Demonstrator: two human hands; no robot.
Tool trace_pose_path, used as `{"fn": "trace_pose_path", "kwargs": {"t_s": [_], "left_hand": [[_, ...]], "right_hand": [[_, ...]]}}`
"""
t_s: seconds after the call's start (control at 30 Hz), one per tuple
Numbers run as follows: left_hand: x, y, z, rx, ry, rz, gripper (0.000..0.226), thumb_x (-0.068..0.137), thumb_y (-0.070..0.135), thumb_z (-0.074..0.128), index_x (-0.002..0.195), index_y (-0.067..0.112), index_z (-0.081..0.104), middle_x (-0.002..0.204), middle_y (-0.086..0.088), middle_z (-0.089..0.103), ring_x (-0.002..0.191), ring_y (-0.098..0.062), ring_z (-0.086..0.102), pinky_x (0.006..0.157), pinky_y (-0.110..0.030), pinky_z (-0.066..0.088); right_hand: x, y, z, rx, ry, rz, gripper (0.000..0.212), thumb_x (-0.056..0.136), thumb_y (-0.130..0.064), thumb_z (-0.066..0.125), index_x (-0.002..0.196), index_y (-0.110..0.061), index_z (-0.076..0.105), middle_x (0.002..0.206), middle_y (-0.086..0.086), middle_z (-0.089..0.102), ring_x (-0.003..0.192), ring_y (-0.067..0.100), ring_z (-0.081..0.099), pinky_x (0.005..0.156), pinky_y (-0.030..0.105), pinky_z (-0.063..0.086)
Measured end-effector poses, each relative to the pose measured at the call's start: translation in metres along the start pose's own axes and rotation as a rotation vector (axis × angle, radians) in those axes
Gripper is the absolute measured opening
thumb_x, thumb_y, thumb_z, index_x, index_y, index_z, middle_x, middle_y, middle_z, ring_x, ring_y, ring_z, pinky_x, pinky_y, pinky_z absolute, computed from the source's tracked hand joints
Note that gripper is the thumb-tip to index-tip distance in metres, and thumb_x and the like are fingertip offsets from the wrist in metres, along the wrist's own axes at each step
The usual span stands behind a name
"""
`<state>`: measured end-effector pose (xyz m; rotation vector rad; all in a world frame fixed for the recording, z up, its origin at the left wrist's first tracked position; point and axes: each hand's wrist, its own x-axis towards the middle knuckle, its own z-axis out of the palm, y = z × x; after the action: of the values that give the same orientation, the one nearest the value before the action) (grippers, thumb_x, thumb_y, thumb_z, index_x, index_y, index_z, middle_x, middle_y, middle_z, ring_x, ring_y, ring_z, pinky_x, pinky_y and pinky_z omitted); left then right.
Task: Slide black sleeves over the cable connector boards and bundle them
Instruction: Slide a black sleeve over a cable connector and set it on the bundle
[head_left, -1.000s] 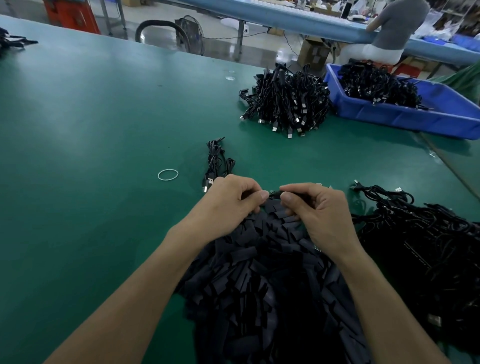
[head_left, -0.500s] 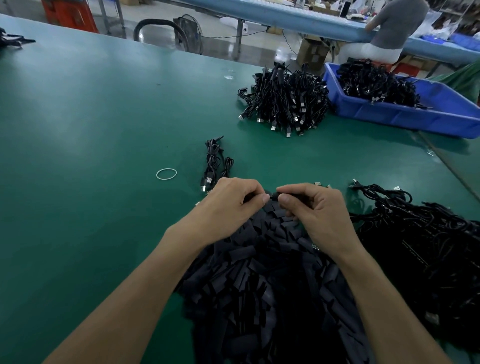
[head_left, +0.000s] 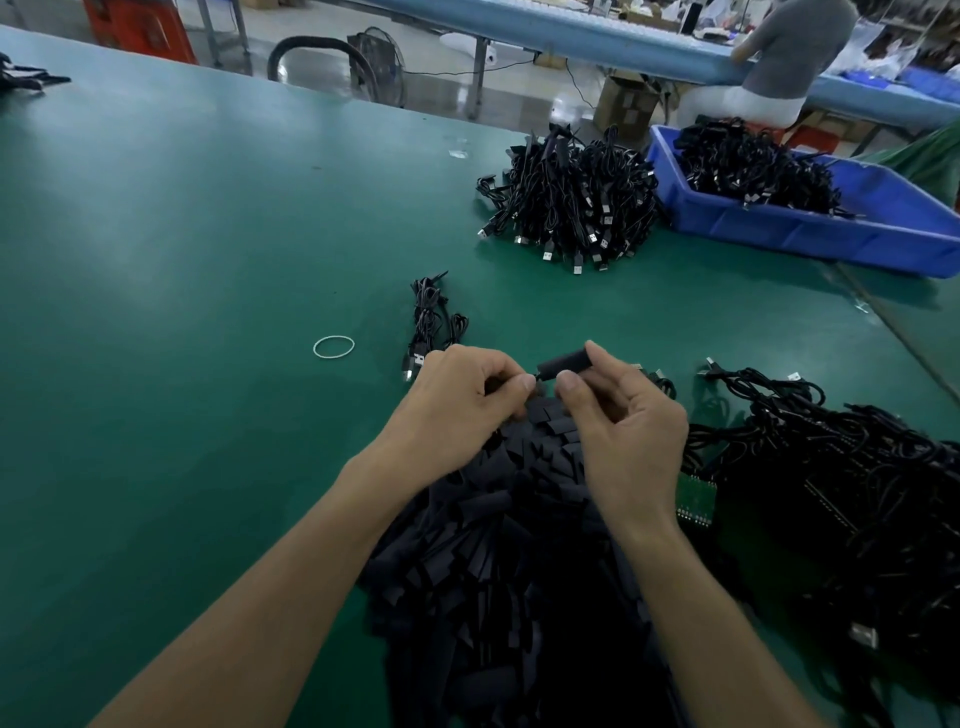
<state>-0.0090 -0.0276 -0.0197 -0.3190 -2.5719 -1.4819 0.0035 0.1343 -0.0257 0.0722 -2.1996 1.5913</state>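
A heap of flat black sleeves (head_left: 498, 561) lies on the green table in front of me. My right hand (head_left: 623, 415) pinches one black sleeve (head_left: 563, 361) between thumb and fingers, lifted just above the heap. My left hand (head_left: 462, 400) has its fingers curled and pinches something small at the sleeve's left end; what it holds is hidden. A small bundle of black cables (head_left: 431, 322) lies just beyond my left hand. To the right sprawls a pile of loose black cables (head_left: 841, 467), with a green connector board (head_left: 696, 500) at its near edge.
A white rubber band (head_left: 334, 346) lies on the green table (head_left: 182, 260) left of the bundle. Farther back sits a heap of bundled USB cables (head_left: 571, 202) beside a blue bin (head_left: 831, 228) of cables. A seated person (head_left: 784, 57) works at the back table.
My right hand has lifted off the heap with one sleeve pinched in it, now held clear above the pile. My left hand stays at the sleeve's left end.
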Motion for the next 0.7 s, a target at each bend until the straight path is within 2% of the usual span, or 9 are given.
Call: {"fn": "trace_pose_path", "kwargs": {"t_s": [0.17,0.3,0.43,0.5,0.6,0.7], "left_hand": [[0.0,-0.005,0.0,0.01,0.004,0.031,0.022,0.097,0.027,0.064,0.078,0.023,0.075,0.066,0.011,0.071,0.057,-0.019,0.065,0.062,-0.038,0.052],[0.0,-0.01,0.004,0.001,0.01,0.044,0.025,0.097,0.025,0.064,0.074,0.027,0.072,0.065,0.007,0.071,0.057,-0.023,0.064,0.059,-0.039,0.052],[0.0,-0.011,0.007,-0.024,0.029,0.06,0.025,0.096,0.023,0.066,0.072,0.026,0.071,0.062,0.007,0.068,0.046,-0.008,0.051,0.048,-0.024,0.044],[0.0,-0.01,0.007,-0.024,0.034,0.061,0.025,0.097,0.023,0.066,0.072,0.024,0.072,0.062,0.004,0.068,0.046,-0.009,0.051,0.049,-0.026,0.044],[0.0,-0.008,0.006,-0.014,0.021,0.064,0.026,0.097,0.023,0.065,0.073,0.03,0.069,0.063,0.002,0.069,0.054,-0.023,0.06,0.054,-0.039,0.049],[0.0,-0.009,0.007,-0.033,0.001,0.08,0.017,0.095,0.027,0.067,0.08,0.034,0.07,0.065,0.005,0.069,0.056,-0.019,0.06,0.055,-0.036,0.051]], "right_hand": [[-0.006,0.002,0.006,0.092,-0.008,0.033,0.047,0.087,-0.015,0.077,0.128,-0.029,0.061,0.091,-0.018,0.075,0.092,0.004,0.071,0.089,0.028,0.056],[-0.007,-0.001,0.008,0.095,0.018,0.016,0.046,0.087,-0.017,0.077,0.123,-0.039,0.06,0.093,-0.024,0.074,0.091,0.002,0.071,0.089,0.025,0.056],[-0.008,-0.001,0.01,0.069,0.025,0.027,0.043,0.086,-0.021,0.078,0.126,-0.031,0.065,0.093,-0.019,0.075,0.091,0.001,0.072,0.091,0.033,0.057],[-0.008,-0.001,0.011,0.069,0.026,0.033,0.041,0.087,-0.023,0.077,0.125,-0.033,0.066,0.092,-0.015,0.076,0.089,0.001,0.072,0.09,0.032,0.057],[-0.005,-0.003,0.011,0.097,0.029,0.039,0.031,0.09,-0.022,0.073,0.111,-0.042,0.065,0.087,-0.012,0.076,0.084,0.003,0.073,0.085,0.029,0.059],[0.002,-0.006,0.009,0.216,0.038,0.131,0.022,0.092,-0.015,0.071,0.099,-0.036,0.067,0.084,-0.003,0.077,0.079,0.013,0.074,0.08,0.037,0.06]]}}
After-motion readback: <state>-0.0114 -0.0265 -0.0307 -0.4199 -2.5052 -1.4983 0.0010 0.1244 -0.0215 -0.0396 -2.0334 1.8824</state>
